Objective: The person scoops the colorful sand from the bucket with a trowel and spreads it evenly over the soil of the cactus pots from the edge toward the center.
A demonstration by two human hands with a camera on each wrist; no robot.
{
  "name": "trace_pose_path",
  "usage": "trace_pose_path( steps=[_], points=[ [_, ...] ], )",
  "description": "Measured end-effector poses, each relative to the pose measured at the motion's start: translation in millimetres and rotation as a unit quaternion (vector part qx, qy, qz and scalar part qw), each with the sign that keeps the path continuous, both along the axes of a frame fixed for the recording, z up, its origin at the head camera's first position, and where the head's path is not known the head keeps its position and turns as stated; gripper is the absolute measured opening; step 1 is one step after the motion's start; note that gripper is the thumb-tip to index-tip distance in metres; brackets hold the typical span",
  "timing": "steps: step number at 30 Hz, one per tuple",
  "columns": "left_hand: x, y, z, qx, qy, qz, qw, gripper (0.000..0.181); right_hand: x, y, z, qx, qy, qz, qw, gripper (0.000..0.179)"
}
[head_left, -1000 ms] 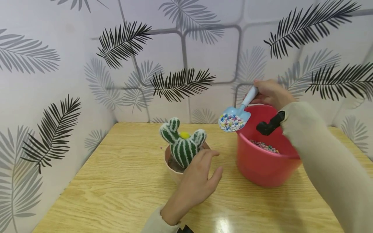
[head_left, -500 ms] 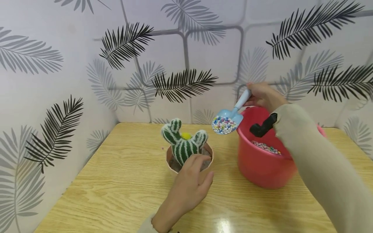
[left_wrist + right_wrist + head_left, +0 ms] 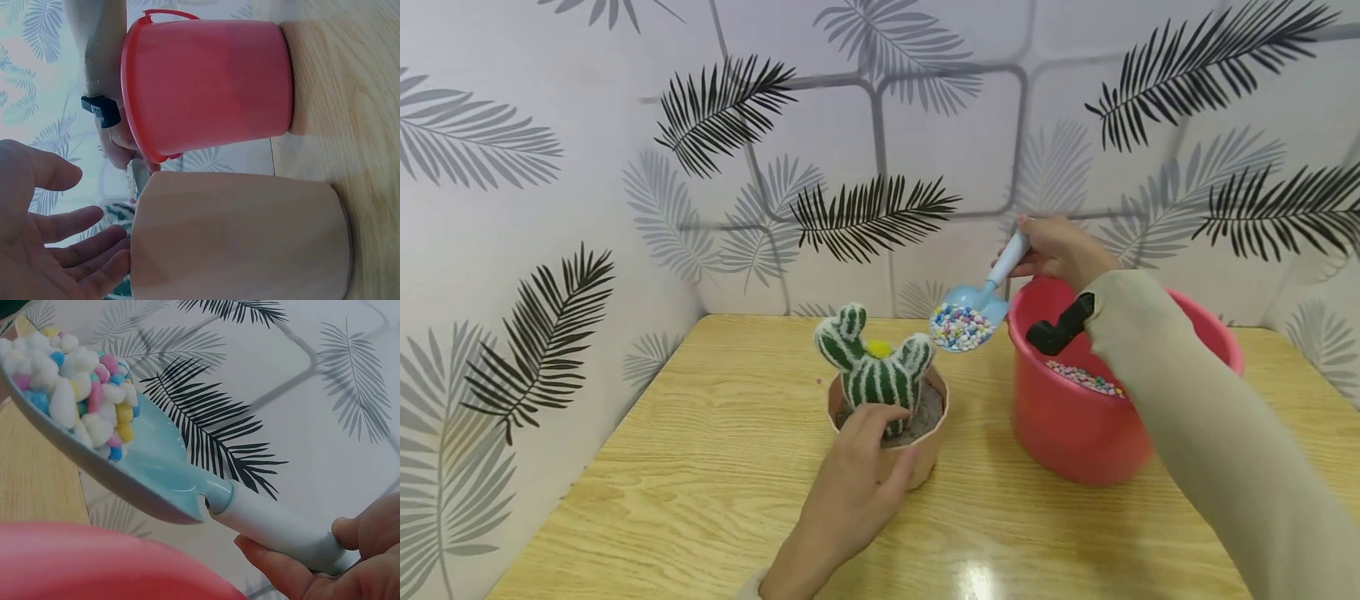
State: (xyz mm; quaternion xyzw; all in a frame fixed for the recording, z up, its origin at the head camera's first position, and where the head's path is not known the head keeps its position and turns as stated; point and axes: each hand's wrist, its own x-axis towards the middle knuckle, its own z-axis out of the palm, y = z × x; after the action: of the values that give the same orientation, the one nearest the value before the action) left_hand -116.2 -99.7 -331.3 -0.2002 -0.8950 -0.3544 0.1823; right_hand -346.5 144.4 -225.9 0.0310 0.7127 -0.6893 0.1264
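My right hand (image 3: 1060, 250) grips the pale handle of a light blue scoop (image 3: 988, 302), held near the red bucket's left rim. Small multicoloured pebbles (image 3: 94, 394) fill the scoop's blade. Left of it stands a green and white knitted cactus (image 3: 880, 387) with a yellow tuft, set in grey soil in a peach-coloured pot (image 3: 925, 458). My left hand (image 3: 853, 492) is at the pot's near rim, fingers loosely bent with nothing between them. In the left wrist view, its fingertips (image 3: 112, 265) reach the pot's rim; whether they touch it I cannot tell.
The red bucket (image 3: 1075, 442) stands on the wooden table (image 3: 700, 483) to the right, with more pebbles (image 3: 1084, 377) inside. A leaf-patterned wall (image 3: 925, 150) rises behind the table. One tiny pink speck (image 3: 819, 381) lies left of the pot.
The loaded scoop in my right hand has moved left, away from the bucket and closer to the cactus. My left hand has shifted left and down along the pot's front.
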Motion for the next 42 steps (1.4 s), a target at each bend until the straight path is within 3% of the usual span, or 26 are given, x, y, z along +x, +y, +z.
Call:
trace_pose_path(
  steps=[5,11,17,23,27,42],
  points=[
    [0.1,-9.1,-2.3,0.010,0.011,0.019,0.9997,0.027,-0.7,-4,-1.1,-0.011,-0.010,-0.005,0.9999,0.034],
    [-0.2,-18.2,-5.7,0.030,0.007,0.045,0.9985,0.027,-1.4,-9,-3.0,0.001,-0.015,0.000,0.9999,0.054],
    [-8.5,-27.2,-12.5,0.045,0.018,0.063,0.9969,0.033,-1.6,-12,-4.3,-0.016,-0.023,-0.008,0.9996,0.050],
    [-17.5,-37.8,-20.9,0.090,-0.043,0.079,0.9919,0.060,-2.5,-17,-8.4,0.002,-0.023,-0.007,0.9997,0.054],
    [-22.6,-41.2,-27.3,0.112,-0.081,0.066,0.9882,0.071,-3.2,-19,-11.9,0.014,-0.023,-0.008,0.9996,0.057],
    [-35.7,-52.2,-46.4,0.145,-0.153,0.003,0.9775,0.091,1.6,-29,-17.5,0.022,-0.017,0.001,0.9996,0.055]
  ],
)
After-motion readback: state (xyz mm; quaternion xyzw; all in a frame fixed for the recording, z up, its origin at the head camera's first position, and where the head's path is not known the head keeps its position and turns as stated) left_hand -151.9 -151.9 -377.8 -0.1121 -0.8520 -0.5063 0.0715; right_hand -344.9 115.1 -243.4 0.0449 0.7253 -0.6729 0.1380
